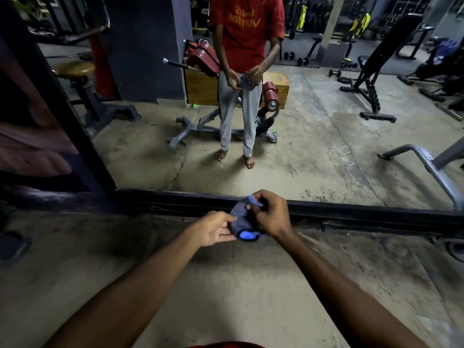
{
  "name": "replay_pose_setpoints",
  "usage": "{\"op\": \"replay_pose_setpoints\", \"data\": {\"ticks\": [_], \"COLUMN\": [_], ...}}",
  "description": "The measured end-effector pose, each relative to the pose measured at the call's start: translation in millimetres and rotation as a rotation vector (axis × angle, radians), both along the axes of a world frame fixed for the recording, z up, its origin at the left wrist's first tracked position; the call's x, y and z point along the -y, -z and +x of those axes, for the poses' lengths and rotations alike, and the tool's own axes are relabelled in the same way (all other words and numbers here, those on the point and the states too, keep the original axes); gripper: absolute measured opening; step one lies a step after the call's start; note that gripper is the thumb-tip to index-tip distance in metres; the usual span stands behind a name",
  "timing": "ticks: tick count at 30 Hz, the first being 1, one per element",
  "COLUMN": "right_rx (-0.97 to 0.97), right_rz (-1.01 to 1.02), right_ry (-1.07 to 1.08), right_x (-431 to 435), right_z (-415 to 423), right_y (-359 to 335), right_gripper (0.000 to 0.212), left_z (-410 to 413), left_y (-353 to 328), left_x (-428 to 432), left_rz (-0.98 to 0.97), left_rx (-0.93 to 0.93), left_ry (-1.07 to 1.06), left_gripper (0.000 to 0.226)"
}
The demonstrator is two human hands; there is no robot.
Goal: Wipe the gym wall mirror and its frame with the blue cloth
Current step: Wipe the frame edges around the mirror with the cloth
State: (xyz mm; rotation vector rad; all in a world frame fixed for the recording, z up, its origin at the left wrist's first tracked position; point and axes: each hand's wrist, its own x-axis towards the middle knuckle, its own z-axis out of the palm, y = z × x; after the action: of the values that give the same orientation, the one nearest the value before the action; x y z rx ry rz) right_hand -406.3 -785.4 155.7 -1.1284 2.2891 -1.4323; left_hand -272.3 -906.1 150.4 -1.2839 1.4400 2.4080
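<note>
Holding the cloth (242, 219) bunched between both hands, you stand facing the mirror (313, 146), with the cloth out in front of the frame (175, 200) at its bottom rail and touching neither. Your right hand (270, 214) grips the top of the bundle, fingers curled over it so that much of the cloth is hidden. Your left hand (213, 231) lies palm up beside it and pinches the near edge between thumb and fingers, though the fingertips go out of sight under the fabric. How the cloth is folded cannot be made out; only a grey-blue body and brighter blue patches show.

Your hands cover a short stretch of the bottom rail. The frame's left upright runs out of the top edge, and the mirror's top and right side are cut off. Your reflection (241, 79) is cut off above the shoulders. Left of the frame all is dark and blurred. The floor (226, 285) is bare, stained concrete.
</note>
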Motion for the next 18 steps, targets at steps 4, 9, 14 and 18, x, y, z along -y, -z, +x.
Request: {"op": "replay_pose_setpoints", "data": {"ticks": [4,9,14,18], "right_rx": [-0.313,-0.283,-0.207,-0.205], "right_rz": [0.041,0.136,0.134,0.282], "right_ry": [-0.242,-0.377,-0.185,-0.179], "right_x": [-6.0,-3.6,2.9,12.0], "right_z": [25.1,30.2,35.1,40.1], "right_y": [3.6,6.4,2.4,11.6], "right_gripper": [0.016,0.014,0.044,0.079], "left_z": [-4.3,0.9,6.6,10.5], "left_y": [-6.9,-3.4,0.9,-4.4], "left_x": [16.7,21.2,26.9,25.7], "left_rz": [0.195,-0.083,-0.133,-0.094], "left_rx": [-0.115,-0.107,-0.122,-0.174], "left_ry": [-0.242,-0.186,-0.253,-0.191], "left_gripper": [0.025,0.014,0.012,0.006]}}
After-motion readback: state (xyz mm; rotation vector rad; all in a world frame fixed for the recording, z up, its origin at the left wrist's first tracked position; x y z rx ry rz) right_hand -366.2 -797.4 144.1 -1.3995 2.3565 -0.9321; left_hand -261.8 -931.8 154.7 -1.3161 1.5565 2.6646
